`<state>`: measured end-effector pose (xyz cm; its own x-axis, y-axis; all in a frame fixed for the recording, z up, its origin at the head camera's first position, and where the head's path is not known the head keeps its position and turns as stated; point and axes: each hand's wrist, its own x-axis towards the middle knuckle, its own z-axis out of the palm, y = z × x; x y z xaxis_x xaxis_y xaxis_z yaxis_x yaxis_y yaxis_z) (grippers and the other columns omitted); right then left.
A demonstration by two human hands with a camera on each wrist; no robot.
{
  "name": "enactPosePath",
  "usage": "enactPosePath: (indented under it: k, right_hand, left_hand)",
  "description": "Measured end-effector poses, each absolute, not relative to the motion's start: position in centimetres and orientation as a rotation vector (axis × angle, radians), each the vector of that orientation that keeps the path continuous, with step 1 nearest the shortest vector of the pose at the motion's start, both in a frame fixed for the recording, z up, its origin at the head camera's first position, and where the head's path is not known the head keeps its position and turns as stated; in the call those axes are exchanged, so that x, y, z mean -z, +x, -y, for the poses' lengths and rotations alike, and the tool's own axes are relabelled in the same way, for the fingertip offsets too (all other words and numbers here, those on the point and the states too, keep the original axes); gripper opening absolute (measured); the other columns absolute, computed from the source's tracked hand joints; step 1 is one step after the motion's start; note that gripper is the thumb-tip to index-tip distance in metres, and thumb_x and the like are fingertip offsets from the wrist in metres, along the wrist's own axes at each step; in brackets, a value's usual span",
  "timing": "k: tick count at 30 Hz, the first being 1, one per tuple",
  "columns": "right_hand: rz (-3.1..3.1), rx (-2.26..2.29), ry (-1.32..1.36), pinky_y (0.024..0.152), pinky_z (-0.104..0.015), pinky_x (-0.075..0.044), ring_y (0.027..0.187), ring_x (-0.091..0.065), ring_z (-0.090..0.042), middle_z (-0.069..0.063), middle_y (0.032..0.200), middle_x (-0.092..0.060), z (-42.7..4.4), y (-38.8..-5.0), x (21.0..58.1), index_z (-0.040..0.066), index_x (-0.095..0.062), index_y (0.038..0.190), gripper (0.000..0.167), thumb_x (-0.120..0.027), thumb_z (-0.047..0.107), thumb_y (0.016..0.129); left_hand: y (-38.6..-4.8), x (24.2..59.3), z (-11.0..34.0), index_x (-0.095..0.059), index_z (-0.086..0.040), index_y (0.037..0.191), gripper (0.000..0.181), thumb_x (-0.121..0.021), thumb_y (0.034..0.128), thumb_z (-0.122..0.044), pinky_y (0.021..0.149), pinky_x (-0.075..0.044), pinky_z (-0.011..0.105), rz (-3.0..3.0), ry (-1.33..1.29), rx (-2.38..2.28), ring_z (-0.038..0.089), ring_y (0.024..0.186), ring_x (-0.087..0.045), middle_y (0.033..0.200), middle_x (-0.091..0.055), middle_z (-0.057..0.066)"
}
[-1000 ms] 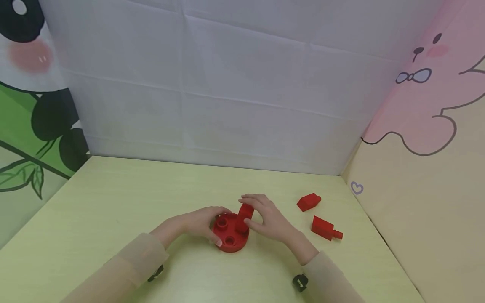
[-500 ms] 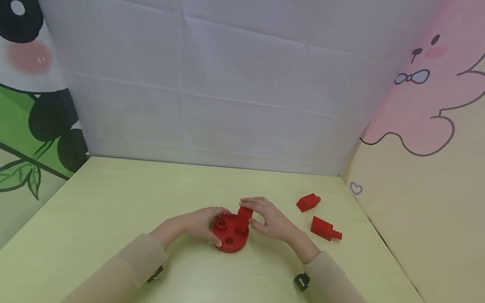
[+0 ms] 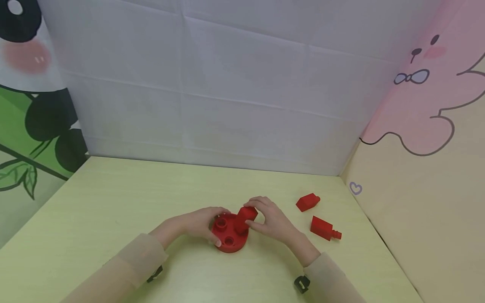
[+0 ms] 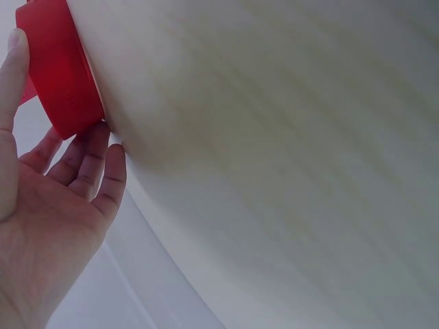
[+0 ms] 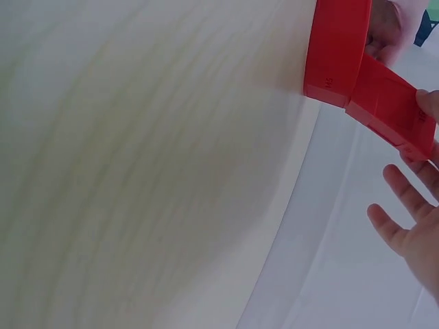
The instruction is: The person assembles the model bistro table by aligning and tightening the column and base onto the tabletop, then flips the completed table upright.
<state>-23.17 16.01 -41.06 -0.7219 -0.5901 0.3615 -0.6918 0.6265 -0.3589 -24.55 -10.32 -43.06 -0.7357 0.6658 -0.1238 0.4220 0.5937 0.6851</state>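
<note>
A round red base with raised sockets lies on the table, front and centre. My left hand grips its left rim, thumb in front and fingers behind. In the left wrist view the thumb and fingertips touch the side of the base. A red block stands on the base's right side, leaning to the right. My right hand pinches its upper part between thumb and fingers. In the right wrist view the block meets the base; its lower end is hidden.
Two more red blocks with knobbed ends lie at the right, a farther block and a nearer block. A grey-white cloth wall closes the table's back edge; a printed side panel stands at the right.
The block in the base has turned and leans more to the right. My right thumb came off it half a second ago and now presses on it again. My left hand stays on the base.
</note>
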Motion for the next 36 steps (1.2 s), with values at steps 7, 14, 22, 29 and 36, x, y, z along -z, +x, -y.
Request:
enactPosePath:
  k: [7, 14, 22, 29, 36]
  right_hand:
    - [2.630, -0.694, 0.994, 0.085, -0.033, -0.051, 0.109, -0.053, -0.014, 0.003, 0.115, -0.060, -15.7, -23.0, 41.1, 0.018, -0.062, 0.116, 0.039, -0.075, 0.026, 0.080]
    - [2.585, -0.539, 0.978, 0.081, -0.033, -0.048, 0.100, -0.056, -0.012, 0.004, 0.111, -0.064, -15.7, -23.2, 41.2, 0.020, -0.065, 0.113, 0.039, -0.076, 0.032, 0.078]
    - [2.563, -0.501, 0.973, 0.077, -0.030, -0.047, 0.096, -0.054, -0.011, 0.006, 0.110, -0.064, -15.7, -23.3, 41.1, 0.021, -0.065, 0.112, 0.039, -0.077, 0.035, 0.077]
    - [2.623, -0.664, 0.954, 0.088, -0.035, -0.049, 0.108, -0.052, -0.013, 0.006, 0.117, -0.061, -16.3, -22.9, 40.9, 0.021, -0.061, 0.119, 0.044, -0.076, 0.031, 0.079]
    - [2.706, -0.739, 0.782, 0.095, -0.040, -0.047, 0.121, -0.047, -0.016, 0.005, 0.132, -0.053, -19.5, -22.6, 40.4, 0.025, -0.051, 0.133, 0.058, -0.075, 0.031, 0.080]
  left_hand:
    - [-24.6, 43.1, 10.3, -0.043, -0.012, 0.136, 0.083, -0.084, 0.0682, -0.035, 0.094, -0.045, 0.040, -2.457, 0.878, -0.921, 0.017, 0.115, -0.050, 0.123, -0.054, -0.005]
    - [-24.4, 43.0, 10.3, -0.043, -0.011, 0.136, 0.082, -0.084, 0.0686, -0.034, 0.094, -0.045, 0.041, -2.468, 0.883, -0.916, 0.019, 0.117, -0.049, 0.125, -0.053, -0.003]
    - [-24.4, 43.0, 10.1, -0.044, -0.012, 0.135, 0.081, -0.084, 0.0686, -0.034, 0.092, -0.046, 0.039, -2.467, 0.895, -0.909, 0.017, 0.114, -0.049, 0.123, -0.054, -0.004]
    - [-24.5, 43.1, 10.2, -0.043, -0.013, 0.137, 0.083, -0.084, 0.0684, -0.037, 0.095, -0.044, 0.042, -2.463, 0.872, -0.920, 0.018, 0.116, -0.049, 0.124, -0.053, -0.005]
    - [-24.3, 42.8, 10.0, -0.041, -0.011, 0.140, 0.086, -0.083, 0.0693, -0.036, 0.090, -0.047, 0.039, -2.499, 0.833, -0.956, 0.023, 0.117, -0.048, 0.127, -0.052, 0.001]
